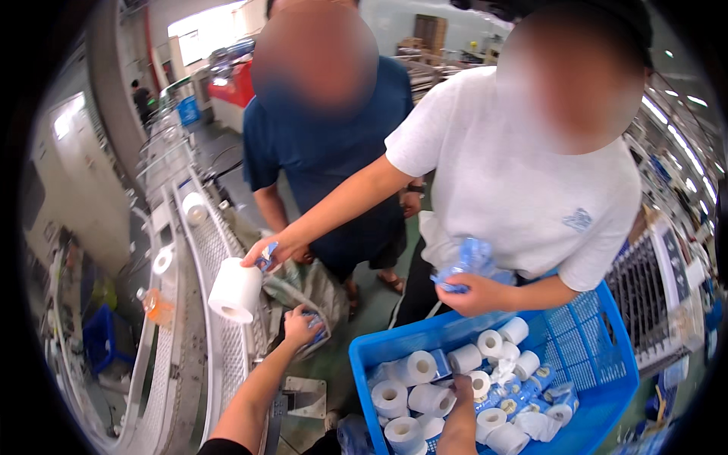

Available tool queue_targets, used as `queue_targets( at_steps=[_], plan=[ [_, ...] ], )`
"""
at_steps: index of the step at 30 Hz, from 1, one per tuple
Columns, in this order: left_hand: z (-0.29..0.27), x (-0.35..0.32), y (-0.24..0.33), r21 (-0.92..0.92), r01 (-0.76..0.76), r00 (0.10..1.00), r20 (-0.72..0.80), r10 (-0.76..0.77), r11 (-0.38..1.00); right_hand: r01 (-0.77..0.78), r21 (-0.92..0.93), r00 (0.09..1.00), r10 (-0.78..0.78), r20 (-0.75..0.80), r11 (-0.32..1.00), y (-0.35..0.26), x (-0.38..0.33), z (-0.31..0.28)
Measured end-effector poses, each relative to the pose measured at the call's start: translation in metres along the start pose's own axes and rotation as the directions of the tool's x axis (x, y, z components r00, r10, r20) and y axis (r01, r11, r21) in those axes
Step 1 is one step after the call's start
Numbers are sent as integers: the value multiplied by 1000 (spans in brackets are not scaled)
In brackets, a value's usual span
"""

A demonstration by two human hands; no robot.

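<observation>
My left hand (302, 326) is closed around a crumpled blue plastic wrapper (317, 327), above an open pale sack (284, 292). Down in a large blue crate (364, 356), my right hand (461, 390) reaches among white toilet rolls, right against one roll (479, 384). Its fingers are mostly hidden and blurred, so its grip does not show. Loose rolls and blue-wrapped packs (523, 398) fill much of the crate. Opposite me, a co-worker's hand (265, 254) holds a white toilet roll (233, 292) over the conveyor, and their other hand (474, 294) grips blue plastic film (472, 262).
A curved conveyor (208, 227) runs along the left, carrying another roll (195, 206). Beside it sit a further roll (163, 262) and an orange bottle (155, 305). A second person in a dark blue shirt (326, 152) stands beyond the sack. Slatted equipment (656, 280) is at the right.
</observation>
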State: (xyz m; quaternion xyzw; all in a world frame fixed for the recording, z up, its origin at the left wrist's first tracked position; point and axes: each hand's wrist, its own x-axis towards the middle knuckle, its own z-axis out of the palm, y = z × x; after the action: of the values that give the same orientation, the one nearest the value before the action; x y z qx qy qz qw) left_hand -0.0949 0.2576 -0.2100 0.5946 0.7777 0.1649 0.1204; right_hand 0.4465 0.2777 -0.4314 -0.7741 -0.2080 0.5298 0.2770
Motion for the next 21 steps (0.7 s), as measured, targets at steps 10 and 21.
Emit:
queue_targets(
  at_steps=[10, 21],
  plan=[
    [-69, -47, 5, -206, -171, 984, -90, 155, 963, 21, -707, 995, -81, -51, 707, -18, -10, 79],
    [-153, -162, 47, -515, -198, 979, -66, 191, 834, -54, -379, 881, -134, -453, 924, -33, -60, 87]
  ],
)
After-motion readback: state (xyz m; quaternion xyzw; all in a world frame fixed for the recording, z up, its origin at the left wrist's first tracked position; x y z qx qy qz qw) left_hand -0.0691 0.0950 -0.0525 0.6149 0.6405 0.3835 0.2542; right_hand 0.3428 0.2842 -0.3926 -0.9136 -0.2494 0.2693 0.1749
